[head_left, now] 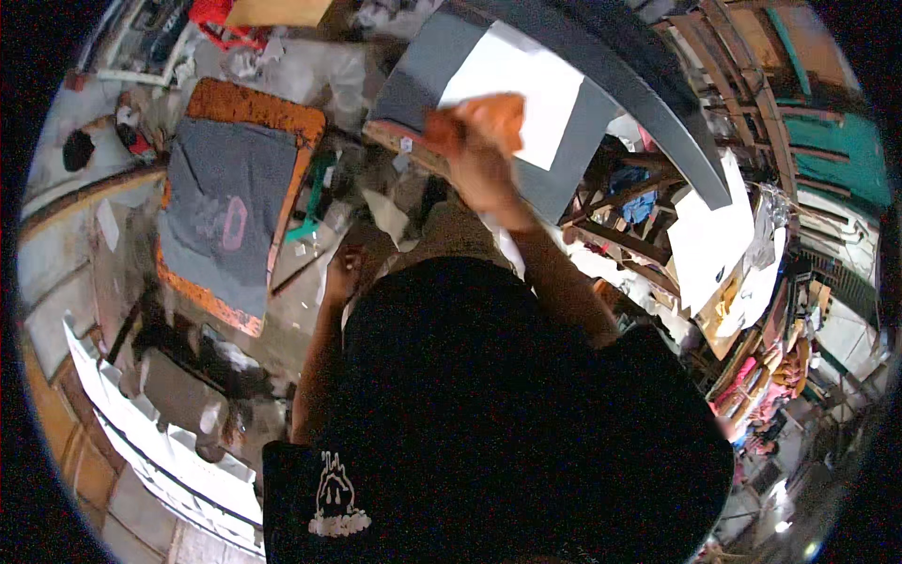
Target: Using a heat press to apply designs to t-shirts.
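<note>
My right hand (481,174) is closed on an orange cloth (496,117), blurred by motion. It is over the near left part of a white sheet (536,80), and I cannot tell whether the cloth touches it. Beneath the sheet lies a dark grey flat board (584,122). A dark plate with a curved edge (648,103) rises above the board's right side. My left hand (348,268) hangs low beside my body with its fingers curled and nothing visible in them.
To the left, a dark grey fabric piece (225,207) with a pink mark lies on an orange, worn board (225,97). White papers (719,244) and a wooden frame (625,235) are at the right. Piled fabrics (766,381) sit farther right. Scraps litter the floor.
</note>
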Demonstrator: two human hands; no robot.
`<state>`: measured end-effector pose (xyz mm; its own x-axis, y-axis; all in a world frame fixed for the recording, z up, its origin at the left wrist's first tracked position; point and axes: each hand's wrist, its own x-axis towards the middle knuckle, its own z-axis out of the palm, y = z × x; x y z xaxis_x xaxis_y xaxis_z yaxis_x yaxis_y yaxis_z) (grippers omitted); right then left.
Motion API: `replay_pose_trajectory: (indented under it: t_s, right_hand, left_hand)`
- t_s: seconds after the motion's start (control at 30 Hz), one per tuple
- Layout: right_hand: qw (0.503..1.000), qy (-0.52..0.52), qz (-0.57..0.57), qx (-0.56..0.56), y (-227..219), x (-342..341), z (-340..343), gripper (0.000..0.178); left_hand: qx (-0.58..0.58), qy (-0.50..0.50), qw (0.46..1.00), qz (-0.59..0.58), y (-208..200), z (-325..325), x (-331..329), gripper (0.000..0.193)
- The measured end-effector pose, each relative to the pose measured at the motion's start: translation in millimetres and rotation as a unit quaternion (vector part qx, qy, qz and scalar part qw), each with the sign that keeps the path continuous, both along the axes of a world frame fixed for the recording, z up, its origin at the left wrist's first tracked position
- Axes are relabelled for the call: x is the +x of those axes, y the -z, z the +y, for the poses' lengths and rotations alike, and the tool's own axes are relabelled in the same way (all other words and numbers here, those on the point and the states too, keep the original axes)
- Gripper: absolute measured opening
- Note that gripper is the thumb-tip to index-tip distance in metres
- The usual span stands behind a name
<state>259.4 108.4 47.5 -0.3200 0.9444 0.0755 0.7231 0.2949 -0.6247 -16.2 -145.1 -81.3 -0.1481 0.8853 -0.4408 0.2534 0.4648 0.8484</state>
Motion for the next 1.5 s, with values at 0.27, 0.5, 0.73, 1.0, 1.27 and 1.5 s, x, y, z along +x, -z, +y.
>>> replay_pose_trajectory:
  t_s: [0.27, 0.5, 0.73, 1.0, 1.27, 1.5]
  right_hand:
    - [0.958, -0.033, 0.11, -0.262, -178.5, 68.5, -51.0, 0.048]
    - [0.902, 0.093, 0.26, 0.332, -364.8, 116.4, -24.5, 0.034]
    - [0.987, -0.036, -0.153, 0.036, -365.6, 95.6, 42.4, 0.058]
    - [0.978, -0.183, 0.089, -0.036, -324.3, 138.8, -61.6, 0.029]
    - [0.982, 0.101, -0.141, -0.076, 11.7, 179.2, -116.2, 0.034]
    - [0.982, 0.136, -0.111, 0.068, 30.5, 174.3, -120.3, 0.017]
  left_hand:
    - [0.362, 0.112, 0.887, 0.265, -64.1, 194.2, 2.2, 0.049]
    - [0.245, 0.305, 0.867, 0.309, -122.9, 279.7, -4.4, 0.042]
    - [0.273, 0.325, 0.84, 0.338, -154.3, 285.9, 16.1, 0.031]
    - [0.318, 0.385, 0.787, 0.362, -145.8, 280.3, 6.9, 0.025]
    - [0.356, 0.446, 0.739, 0.357, -166.6, 300.7, 18.0, 0.021]
    - [0.394, 0.436, 0.74, 0.327, -161.0, 301.2, 20.3, 0.015]
